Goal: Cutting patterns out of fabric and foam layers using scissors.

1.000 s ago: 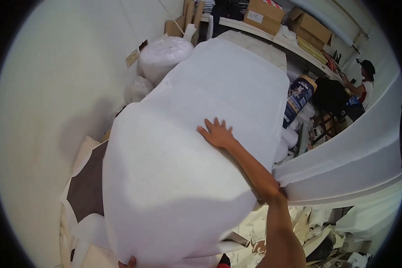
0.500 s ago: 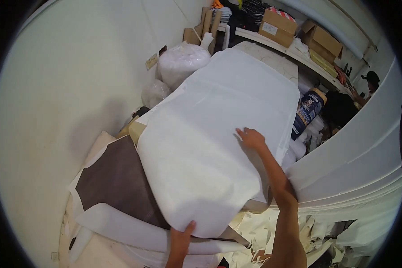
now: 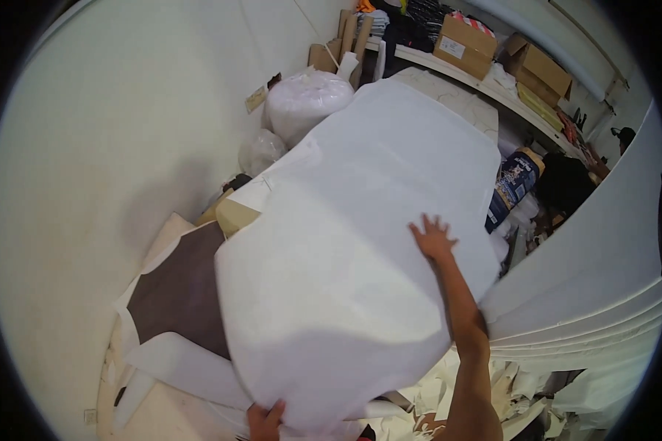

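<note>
- White sheet (image 3: pixel 346 242): laid out in front of me, running from the far shelf toward my body; near part bulges up and curves down toward the lower edge of view. Shadow across the near part.
- Left hand (image 3: pixel 265 421): grasping the sheet's near-left edge, thumb on top. Fingers mostly out of sight.
- Right hand (image 3: pixel 435 239): released, palm down on the sheet's right half, fingers spread. Forearm reaches up from the lower edge of view, along the sheet's right side.
- Dark brown piece (image 3: pixel 180 290): left of the sheet, pale border on its outer side, partly covered by the sheet.
- Pale strip (image 3: pixel 191 364): across the brown piece's near side, running under the white sheet.
- Plastic-wrapped white bundle (image 3: pixel 309 103): by the wall, just beside the sheet's far-left edge.
- Far end: shelf (image 3: pixel 419 57) with cardboard box (image 3: pixel 465 45) and an open one to its right.
- Right side: dark blue bag (image 3: pixel 513 187) near the sheet edge; white hanging fabric (image 3: pixel 581 250) past my forearm.
- Lower right: pale scraps (image 3: pixel 515 382), heaped.
</note>
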### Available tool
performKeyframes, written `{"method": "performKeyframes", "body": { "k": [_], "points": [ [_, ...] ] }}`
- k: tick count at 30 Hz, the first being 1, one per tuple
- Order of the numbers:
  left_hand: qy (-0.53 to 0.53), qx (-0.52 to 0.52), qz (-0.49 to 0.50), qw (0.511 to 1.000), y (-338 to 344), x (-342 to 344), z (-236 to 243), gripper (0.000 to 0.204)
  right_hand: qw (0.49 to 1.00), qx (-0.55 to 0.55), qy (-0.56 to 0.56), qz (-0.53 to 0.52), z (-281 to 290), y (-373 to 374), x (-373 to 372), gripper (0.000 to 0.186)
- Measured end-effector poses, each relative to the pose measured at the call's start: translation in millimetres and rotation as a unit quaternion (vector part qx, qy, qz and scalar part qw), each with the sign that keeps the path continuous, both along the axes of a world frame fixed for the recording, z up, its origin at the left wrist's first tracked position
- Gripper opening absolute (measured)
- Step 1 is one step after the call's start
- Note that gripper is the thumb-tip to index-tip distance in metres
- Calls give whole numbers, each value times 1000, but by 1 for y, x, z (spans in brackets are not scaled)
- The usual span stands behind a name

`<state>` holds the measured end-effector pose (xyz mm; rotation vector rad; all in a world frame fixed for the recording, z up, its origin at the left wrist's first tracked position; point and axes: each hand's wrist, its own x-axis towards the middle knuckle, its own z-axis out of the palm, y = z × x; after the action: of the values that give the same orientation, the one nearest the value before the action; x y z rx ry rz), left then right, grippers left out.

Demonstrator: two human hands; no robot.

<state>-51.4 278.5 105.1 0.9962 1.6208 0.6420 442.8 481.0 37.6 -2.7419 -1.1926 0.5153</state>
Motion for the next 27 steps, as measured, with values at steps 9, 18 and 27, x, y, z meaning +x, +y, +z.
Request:
{"method": "performKeyframes", "body": {
  "k": [9, 18, 27],
  "points": [
    [-164, -80, -22, 983, 33, 19, 18, 17, 996, 46, -73, -1, -14, 40, 11, 72],
    [-296, -42, 56, 953, 0, -3, -10, 43, 965, 104, -14, 242, -32, 57, 14, 65],
    [-241, 30, 46, 969, -2, 15, -2, 42, 926, 120, 91, 347, -35, 43, 21, 66]
  ]
}}
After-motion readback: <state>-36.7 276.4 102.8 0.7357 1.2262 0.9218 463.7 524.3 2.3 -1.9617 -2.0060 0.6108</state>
